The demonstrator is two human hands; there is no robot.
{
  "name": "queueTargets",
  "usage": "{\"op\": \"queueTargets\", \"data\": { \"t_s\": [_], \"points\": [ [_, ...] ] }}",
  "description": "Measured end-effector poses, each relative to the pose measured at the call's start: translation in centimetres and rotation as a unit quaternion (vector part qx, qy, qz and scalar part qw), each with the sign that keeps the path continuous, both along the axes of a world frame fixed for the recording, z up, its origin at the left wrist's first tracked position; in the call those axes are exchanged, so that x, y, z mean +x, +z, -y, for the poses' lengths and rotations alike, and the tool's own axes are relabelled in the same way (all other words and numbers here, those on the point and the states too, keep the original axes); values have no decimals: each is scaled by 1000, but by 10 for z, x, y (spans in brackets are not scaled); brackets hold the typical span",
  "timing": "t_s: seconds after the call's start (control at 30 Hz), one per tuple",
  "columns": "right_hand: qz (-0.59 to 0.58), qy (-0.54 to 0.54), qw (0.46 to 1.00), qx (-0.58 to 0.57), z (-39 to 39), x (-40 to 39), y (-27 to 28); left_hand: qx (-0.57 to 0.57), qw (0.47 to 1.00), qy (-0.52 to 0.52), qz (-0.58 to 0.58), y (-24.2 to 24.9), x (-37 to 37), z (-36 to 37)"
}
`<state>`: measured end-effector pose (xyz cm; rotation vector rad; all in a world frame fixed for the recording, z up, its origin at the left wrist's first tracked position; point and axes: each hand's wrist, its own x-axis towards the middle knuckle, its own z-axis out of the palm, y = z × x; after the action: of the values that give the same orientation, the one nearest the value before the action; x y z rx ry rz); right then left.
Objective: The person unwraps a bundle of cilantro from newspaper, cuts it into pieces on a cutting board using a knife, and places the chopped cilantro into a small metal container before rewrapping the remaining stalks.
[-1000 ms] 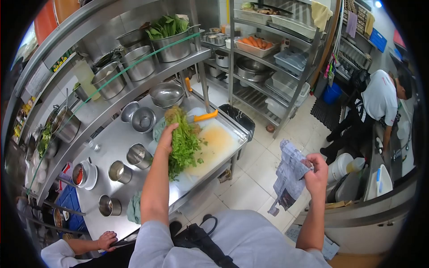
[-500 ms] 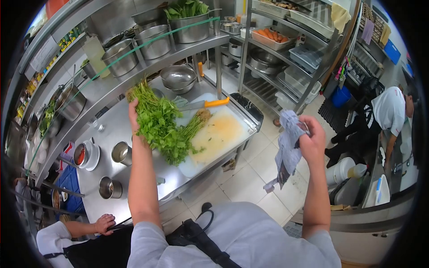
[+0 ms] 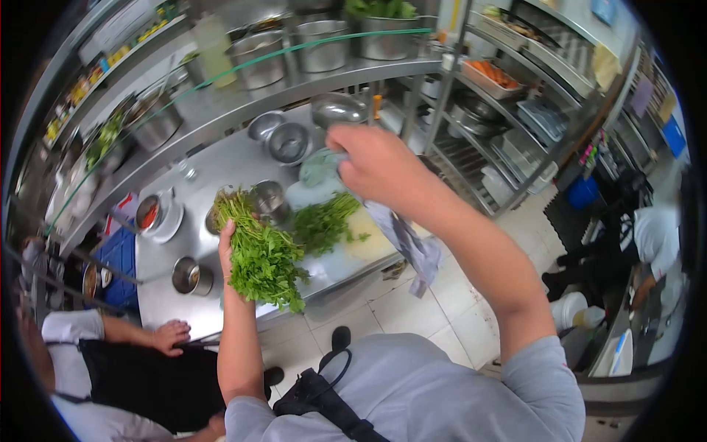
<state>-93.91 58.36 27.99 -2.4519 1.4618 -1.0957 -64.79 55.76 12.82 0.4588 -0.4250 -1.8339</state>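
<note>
My left hand (image 3: 227, 247) is closed round a bunch of leafy green herbs (image 3: 264, 261), parsley-like, stems up and leaves drooping towards me. My right hand (image 3: 379, 162) reaches forward over the far side of the cutting board (image 3: 368, 234), its fingers closed on a crumpled grey-white sheet (image 3: 409, 247), perhaps paper, that hangs down past the board's right edge. More green herbs (image 3: 324, 225) lie on the board. A greenish cloth (image 3: 319, 168) is just left of my right hand. The orange-handled knife seen earlier is hidden.
Steel bowls (image 3: 289, 142) and a steel pot (image 3: 193, 277) stand on the steel table (image 3: 173, 250). A shelf (image 3: 243, 107) with pots overhangs its back. A rack (image 3: 508, 158) stands right. A co-worker's hand (image 3: 171, 337) rests at the left edge; another person (image 3: 655, 236) is far right.
My right hand has swung left and forward with the crumpled sheet, from over the floor to over the board. My left hand has drawn its bunch away from the herbs on the board.
</note>
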Motion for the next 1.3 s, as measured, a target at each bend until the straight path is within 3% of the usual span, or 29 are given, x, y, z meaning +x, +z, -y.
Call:
{"op": "queueTargets", "data": {
  "t_s": [0.23, 0.33, 0.43, 0.53, 0.63, 0.7, 0.77, 0.83, 0.9, 0.97, 1.1, 1.17, 1.3],
  "points": [
    [-158, 17, 987, -39, 81, 86, 79, -15, 995, 103, 4, -18, 93, -48],
    [-219, -55, 974, 13, 89, 69, 104, -34, 992, 124, -11, -27, 119, -58],
    [-179, -85, 980, 19, 95, 19, 95, -6, 991, 134, 0, -26, 130, -63],
    [-296, -119, 923, 215, 102, -46, 66, -24, 996, 87, 8, -40, 139, -49],
    [-396, -113, 831, 374, 101, -112, -4, -53, 997, 49, 22, -24, 110, -34],
    [-279, -182, 798, 503, 97, -153, -70, -40, 998, 11, 45, -33, 99, -23],
    [-112, -265, 753, 592, 68, -153, -82, -22, 998, 33, 56, -28, 68, -23],
    [-108, -266, 747, 600, 79, -190, -138, -38, 996, -23, 81, -34, 45, -21],
    [-93, -256, 747, 606, 87, -215, -178, -19, 993, -8, 113, -28, 10, -32],
    [-115, -262, 767, 574, 91, -235, -193, -2, 986, -78, 150, -30, -21, -32],
    [-15, -207, 812, 545, 104, -271, -216, 44, 968, -72, 237, -31, -88, -41],
    [12, -201, 815, 543, 111, -277, -222, 56, 971, -60, 225, -40, -113, -38],
    [37, -176, 802, 570, 120, -284, -229, 69, 934, -117, 332, -47, -166, -26]
  ]
}}
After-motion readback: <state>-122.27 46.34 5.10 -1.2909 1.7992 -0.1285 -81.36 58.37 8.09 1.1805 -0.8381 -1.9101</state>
